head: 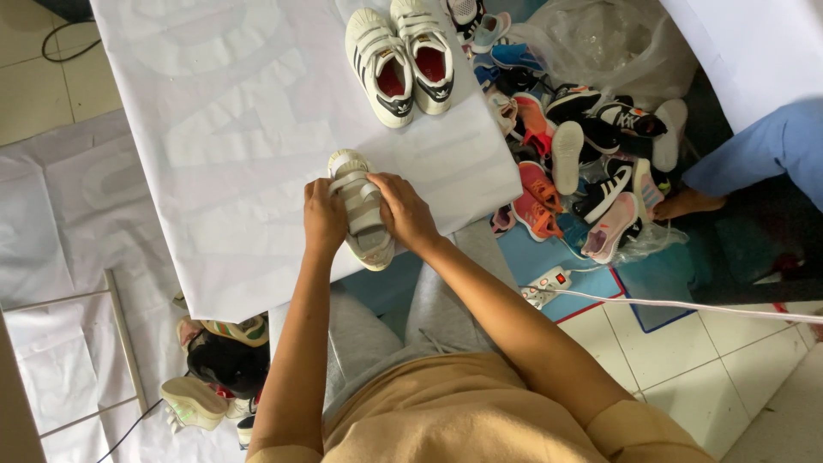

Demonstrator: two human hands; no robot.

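Here, as I logged it from the head camera:

Item in hand: one pale shoe [363, 214] with strap closures, toe pointing away from me, heel overhanging the near edge of the worktop [231, 129]. I held it from both sides. My left hand [323, 219] was curled against its left flank, fingers wrapped over the upper; my right hand [405, 212] had its grip closed on the right flank, thumb and fingertips over the straps. Both grips were folded tight on the shoe, none open. The two-sided hold looked meant to steady it while the straps were handled; that is my reading only.

Set aside: a matching pair [399, 56] of pale shoes with red linings, side by side at the far edge, toes toward me, well apart from the held one, seemingly parked out of the way.

Surface: worktop covered by a plain white sheet, creased.

Room: tiled floor; a heap of shoes [583, 163] in mixed colours on the right, partly on clear plastic [600, 39]; a power strip [542, 287] with a white cable; more shoes [219, 360] below left; another person's bare foot [690, 204] and blue sleeve-like cloth at right.
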